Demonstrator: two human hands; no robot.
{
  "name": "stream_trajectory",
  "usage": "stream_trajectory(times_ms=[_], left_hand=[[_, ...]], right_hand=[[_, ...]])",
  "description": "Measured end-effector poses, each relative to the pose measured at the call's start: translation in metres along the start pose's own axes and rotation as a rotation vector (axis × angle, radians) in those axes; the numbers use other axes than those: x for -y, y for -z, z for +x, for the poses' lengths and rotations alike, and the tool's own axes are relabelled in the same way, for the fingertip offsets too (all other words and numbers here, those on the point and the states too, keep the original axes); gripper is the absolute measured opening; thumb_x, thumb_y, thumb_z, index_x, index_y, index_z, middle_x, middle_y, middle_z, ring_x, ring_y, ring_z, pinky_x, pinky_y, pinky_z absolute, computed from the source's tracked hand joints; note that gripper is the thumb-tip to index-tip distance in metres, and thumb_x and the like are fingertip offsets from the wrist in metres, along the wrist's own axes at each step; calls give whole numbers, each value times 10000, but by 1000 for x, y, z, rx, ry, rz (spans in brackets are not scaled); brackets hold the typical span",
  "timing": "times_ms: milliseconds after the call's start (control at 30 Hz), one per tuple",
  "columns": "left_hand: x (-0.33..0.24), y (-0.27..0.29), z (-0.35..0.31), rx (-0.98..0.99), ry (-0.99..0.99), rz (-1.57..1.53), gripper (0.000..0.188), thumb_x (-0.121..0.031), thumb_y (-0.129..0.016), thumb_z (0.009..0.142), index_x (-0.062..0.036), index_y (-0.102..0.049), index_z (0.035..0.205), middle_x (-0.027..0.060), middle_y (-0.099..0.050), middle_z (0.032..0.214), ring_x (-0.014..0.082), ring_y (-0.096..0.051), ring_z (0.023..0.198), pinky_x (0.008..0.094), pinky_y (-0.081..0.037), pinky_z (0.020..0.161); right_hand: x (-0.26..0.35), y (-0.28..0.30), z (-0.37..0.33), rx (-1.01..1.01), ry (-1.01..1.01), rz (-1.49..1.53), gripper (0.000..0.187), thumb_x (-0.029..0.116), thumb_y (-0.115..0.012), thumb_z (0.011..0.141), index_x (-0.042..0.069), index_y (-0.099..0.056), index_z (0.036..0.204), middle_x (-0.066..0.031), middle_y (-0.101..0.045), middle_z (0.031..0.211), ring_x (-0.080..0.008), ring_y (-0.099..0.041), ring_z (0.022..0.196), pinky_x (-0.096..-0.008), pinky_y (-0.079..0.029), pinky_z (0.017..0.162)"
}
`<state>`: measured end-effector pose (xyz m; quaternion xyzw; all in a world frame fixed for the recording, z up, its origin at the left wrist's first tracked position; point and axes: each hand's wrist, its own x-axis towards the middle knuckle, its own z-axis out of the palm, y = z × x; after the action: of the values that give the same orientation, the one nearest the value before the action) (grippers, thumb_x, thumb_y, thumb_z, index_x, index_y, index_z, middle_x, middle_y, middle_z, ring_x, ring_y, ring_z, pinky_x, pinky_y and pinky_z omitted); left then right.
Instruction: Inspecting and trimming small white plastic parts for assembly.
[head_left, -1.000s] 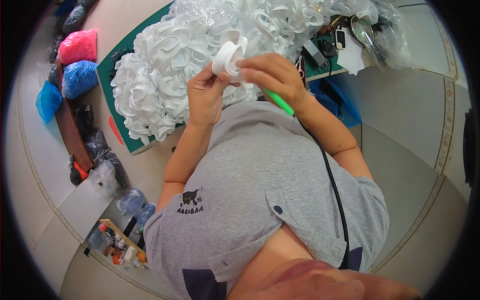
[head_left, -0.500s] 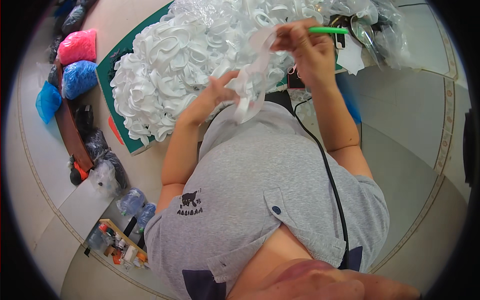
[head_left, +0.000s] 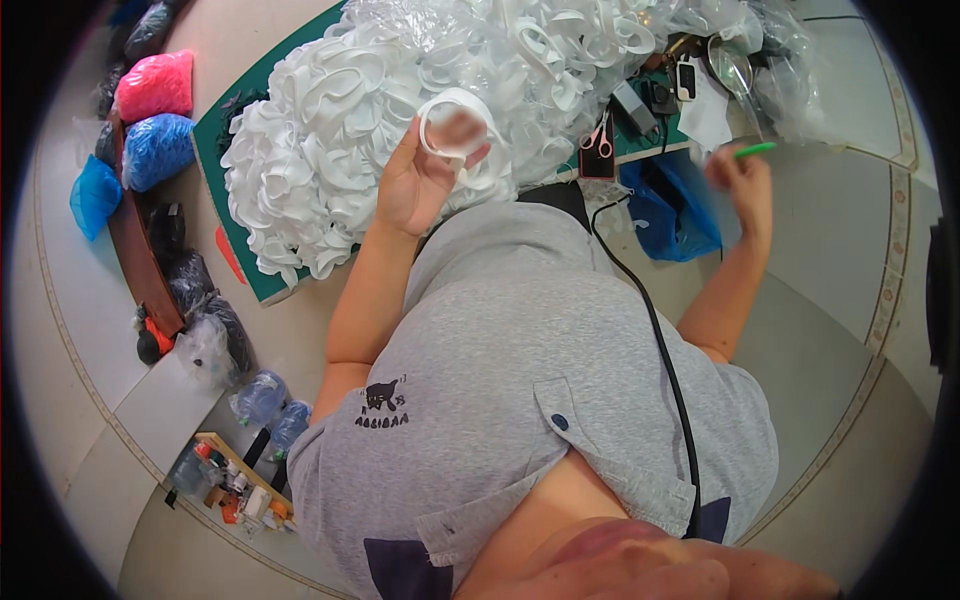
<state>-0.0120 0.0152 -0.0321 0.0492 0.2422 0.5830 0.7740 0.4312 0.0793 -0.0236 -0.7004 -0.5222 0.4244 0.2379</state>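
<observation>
My left hand [head_left: 415, 190] is raised at the near edge of a large heap of white fabric loops [head_left: 330, 150]. Its fingers are closed on one white loop [head_left: 455, 95], which is spread into a ring. Out to the right, past the table, my right hand [head_left: 745, 195] grips a thin bright green stick-like tool [head_left: 757, 150]. The tool's kind does not show, and motion smears the fingers there. Below and left of that hand hangs an opened blue plastic bag [head_left: 670, 235].
The heap covers most of a green tabletop [head_left: 207, 165]. Scissors [head_left: 601, 138], a grey box [head_left: 632, 105] and a white sheet [head_left: 707, 112] lie at its right. A black cable [head_left: 650, 310] runs down my shirt. Pink [head_left: 155, 88] and blue bundles [head_left: 157, 155] stand at the left.
My right hand has swung right and down, away from the white loops, with the green tool still in it. My left hand has risen slightly, holding a loop. The blue bag and scissors are now uncovered.
</observation>
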Motion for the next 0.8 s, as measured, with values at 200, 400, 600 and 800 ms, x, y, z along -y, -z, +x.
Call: stream_trajectory(times_ms=[200,400,600,800], left_hand=[[8,-5,40,179,86,-314,288,-294,-358,994,-84,-533,1087,139,-431,1366,329,-387,1279,571,-293,1074],[11,22,138,-74,-7,298,359,-179,-440,962,-11,-431,1278,146,-441,1345,299,-403,1270,424,-334,1053],[19,23,68,-140,55,961,385,-147,-565,892,-3,-486,1241,109,-599,1131,231,-577,1039,343,-436,909],[26,103,30,-318,-816,2090,310,-142,-682,749,-19,-601,1021,139,-625,945,288,-591,856,378,-455,779]], right_hand=[[1,-21,-34,163,-166,-240,209,234,-666,838,29,-643,865,1,-564,683,-80,-505,614,-223,-394,535],[25,-64,-21,139,135,-73,235,210,-679,823,-16,-651,882,-42,-611,685,-96,-536,610,-252,-440,574],[20,-87,-20,230,75,-24,201,196,-651,847,-2,-644,878,-25,-608,692,-78,-534,614,-228,-432,582],[27,-112,-12,285,47,113,196,222,-618,882,29,-643,907,-2,-618,734,-60,-553,650,-199,-430,587]])
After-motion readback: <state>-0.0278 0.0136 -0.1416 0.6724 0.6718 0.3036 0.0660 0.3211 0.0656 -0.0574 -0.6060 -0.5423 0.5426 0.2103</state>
